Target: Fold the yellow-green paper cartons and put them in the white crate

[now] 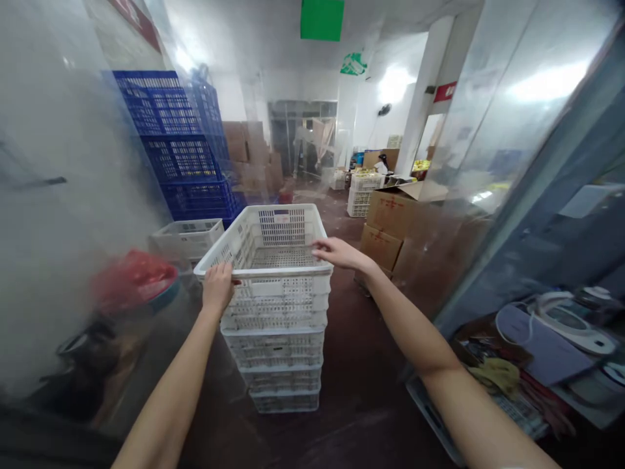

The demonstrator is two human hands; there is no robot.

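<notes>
In front of me stands a stack of white plastic crates, several high. The top crate has lattice walls, and its inside shows nothing but the slotted bottom. My left hand is closed over the near left corner of its rim, the fingers lying on the edge. At the right side, my right hand has its fingers curled over the rim, with fingertips on the inner side. Both arms reach forward from the bottom of the view.
Clear plastic curtain strips hang on both sides. Blue crates rise at the left, beside a red bag in a basin. Cardboard boxes stand right. A cluttered bench lies lower right. A person sits farther back.
</notes>
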